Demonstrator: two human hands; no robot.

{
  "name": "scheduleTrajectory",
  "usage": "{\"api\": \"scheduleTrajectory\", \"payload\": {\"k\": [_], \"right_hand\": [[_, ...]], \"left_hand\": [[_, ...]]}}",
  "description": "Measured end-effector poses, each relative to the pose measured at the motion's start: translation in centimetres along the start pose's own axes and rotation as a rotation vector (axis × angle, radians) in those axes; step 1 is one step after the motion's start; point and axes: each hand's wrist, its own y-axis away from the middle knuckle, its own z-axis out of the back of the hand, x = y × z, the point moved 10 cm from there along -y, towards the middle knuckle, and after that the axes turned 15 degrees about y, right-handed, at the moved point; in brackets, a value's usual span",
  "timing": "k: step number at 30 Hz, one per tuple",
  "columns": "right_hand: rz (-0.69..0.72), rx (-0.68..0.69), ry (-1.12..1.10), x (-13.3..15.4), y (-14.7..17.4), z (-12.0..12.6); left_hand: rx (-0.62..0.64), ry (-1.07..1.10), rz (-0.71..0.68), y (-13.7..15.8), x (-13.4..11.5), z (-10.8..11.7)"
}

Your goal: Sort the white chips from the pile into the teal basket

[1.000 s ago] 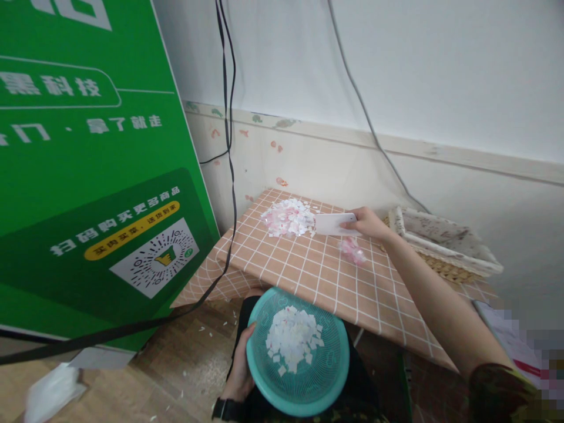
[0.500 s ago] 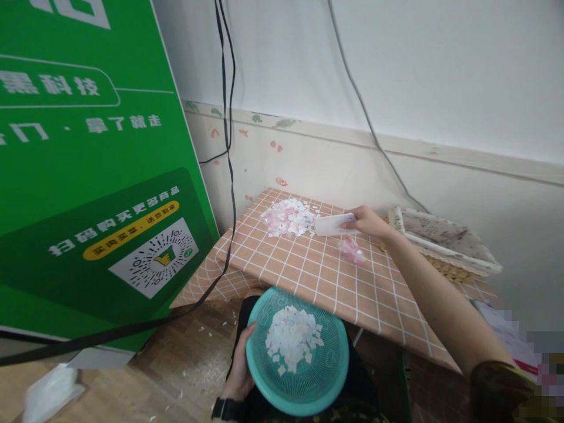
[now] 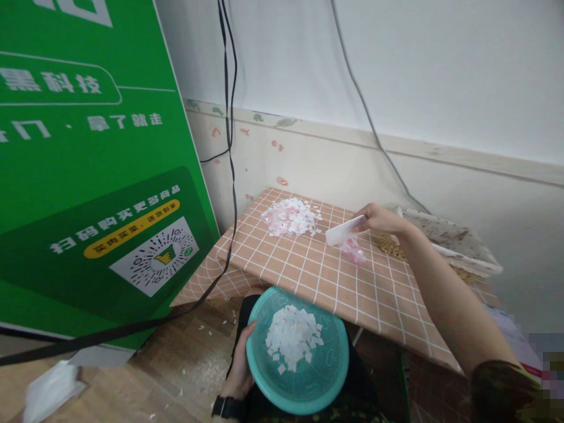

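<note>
My left hand (image 3: pixel 241 365) grips the left rim of a teal plastic colander (image 3: pixel 328 382), which rests on my lap. A heap of small white square pieces (image 3: pixel 293 335) lies inside it. Over the table, my right hand (image 3: pixel 378 218) pinches a flat white card-like piece (image 3: pixel 344 230), tilted with its lower end to the left. That piece hangs just above a small pink clump (image 3: pixel 352 251) on the tablecloth. Left of it lies a larger pile of white and pink pieces (image 3: pixel 291 217), apart from the card.
A checked brown tablecloth (image 3: pixel 304 264) covers the table. Beside my right forearm stands a cloth-lined wicker basket (image 3: pixel 467 238). A black strap (image 3: pixel 231 205) hangs past the table's left end, near a green panel (image 3: pixel 88 153). A white bag-like item (image 3: pixel 53 390) lies on the floor.
My right hand has drawn the white card away from the large pile, to the right, and tilted it. My left hand and the colander have stayed in place.
</note>
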Motion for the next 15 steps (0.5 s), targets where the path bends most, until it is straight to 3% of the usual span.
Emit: {"api": "scheduleTrajectory", "payload": {"k": [4, 7, 11, 15], "right_hand": [[-0.089, -0.223, 0.023, -1.7, -0.2, 1.1], [-0.179, -0.385, 0.095, -2.4, 0.2, 0.2], [-0.233, -0.495, 0.188, -1.6, 1.6, -1.7], [-0.34, -0.509, 0.289, -0.2, 3.1, -3.1]], "left_hand": [[-0.002, -0.005, -0.007, 0.0, 0.0, 0.0], [-0.022, -0.003, -0.011, 0.0, 0.0, 0.2], [-0.018, 0.0, -0.017, 0.0, -0.1, 0.2], [0.002, 0.01, -0.013, -0.2, -0.2, 0.2]]}}
